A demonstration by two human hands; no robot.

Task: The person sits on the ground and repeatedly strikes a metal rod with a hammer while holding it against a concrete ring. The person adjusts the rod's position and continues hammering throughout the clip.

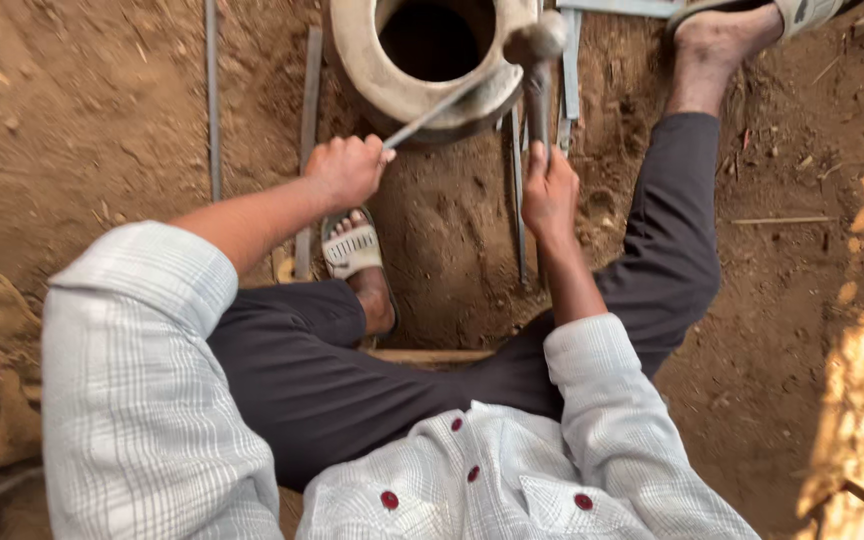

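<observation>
Head view: metal strips beside clay pot, foot between hands.

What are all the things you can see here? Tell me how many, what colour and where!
clay pot: one, pale brown, round with a dark opening, top centre on the dirt ground.
thin rod: one, grey metal, slanting from the left hand up to the pot's rim.
hammer: one, dark metal, head beside the pot's rim.
metal bars: several, grey, lying on the ground around the pot.
sandals: two, pale, one centre, one top right.
left hand: one, closed on the thin rod.
right hand: one, closed on the hammer's handle.
</observation>
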